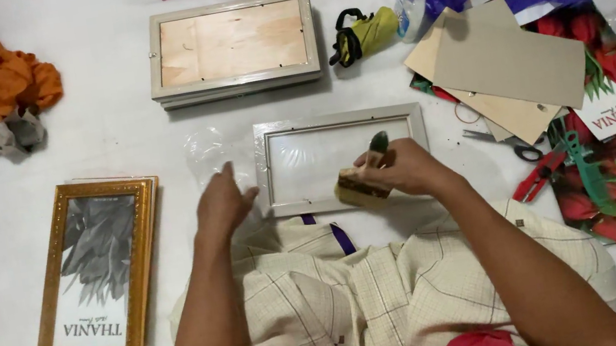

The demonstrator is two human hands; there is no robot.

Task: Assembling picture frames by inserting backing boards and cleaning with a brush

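The person is sitting on the white floor (pixel 113 138) and is looking down at a grey picture frame (pixel 335 121) that is lying flat just in front of the knees, with its glass facing up. The right hand (pixel 406 168) is closing firmly around a yellow sponge (pixel 360 188) with a dark layer, and it is pressing this sponge on the lower right part of the frame; a small green thing is also showing between the fingers, but I cannot tell what it is. The left hand (pixel 220 203) is resting with loosely spread fingers, holding nothing, just beside the left edge of the frame, on a piece of clear plastic. A gold frame (pixel 94 277) with a leaf picture is lying well to the left. Behind, a stack of grey frames (pixel 232 45) is lying back side up, and brown cardboard sheets (pixel 505 63), scissors (pixel 514 148) and a red cutter (pixel 535 176) are lying to the right.
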